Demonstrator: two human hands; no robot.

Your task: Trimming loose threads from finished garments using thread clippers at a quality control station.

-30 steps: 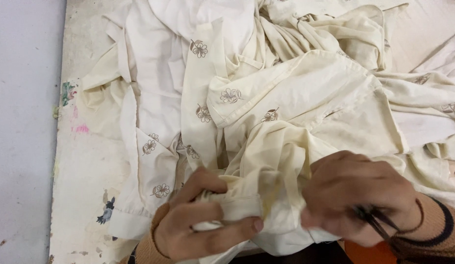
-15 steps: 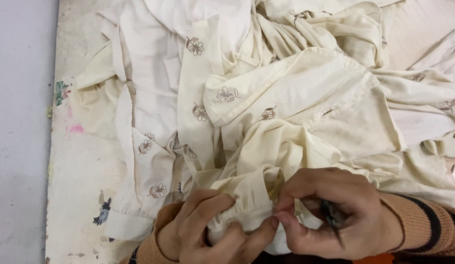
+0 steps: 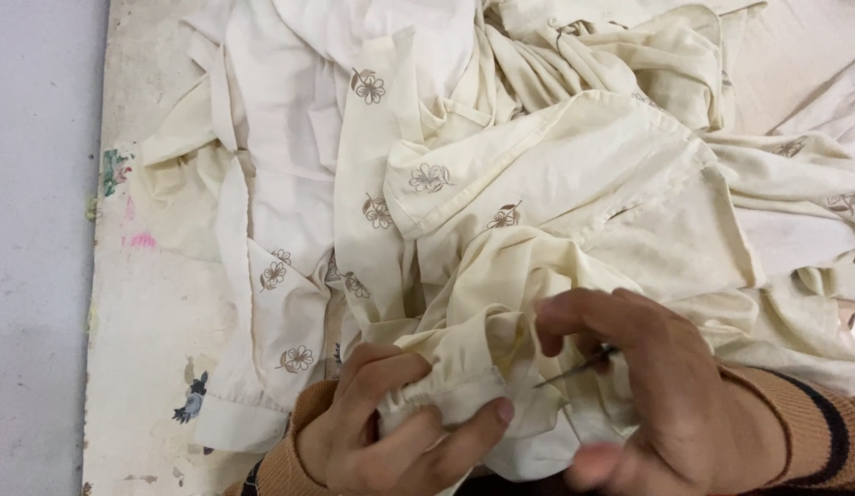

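Right hand lifted off bunched cream cloth

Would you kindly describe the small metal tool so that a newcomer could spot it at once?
Start at the heap of cream cloth on the worn table, then look to its near edge, where two hands bunch a gathered cuff. The tool is the thin dark metal sliver in the right hand, the only hard, shiny thing there.

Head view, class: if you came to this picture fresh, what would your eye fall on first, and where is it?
First, the heap of cream garments with small brown flower motifs, spread over most of the paint-stained board. Next, at the bottom edge, the left hand pinches a gathered cuff, while the right hand holds a thin metal tool beside it. A striped brown sleeve shows at lower right.
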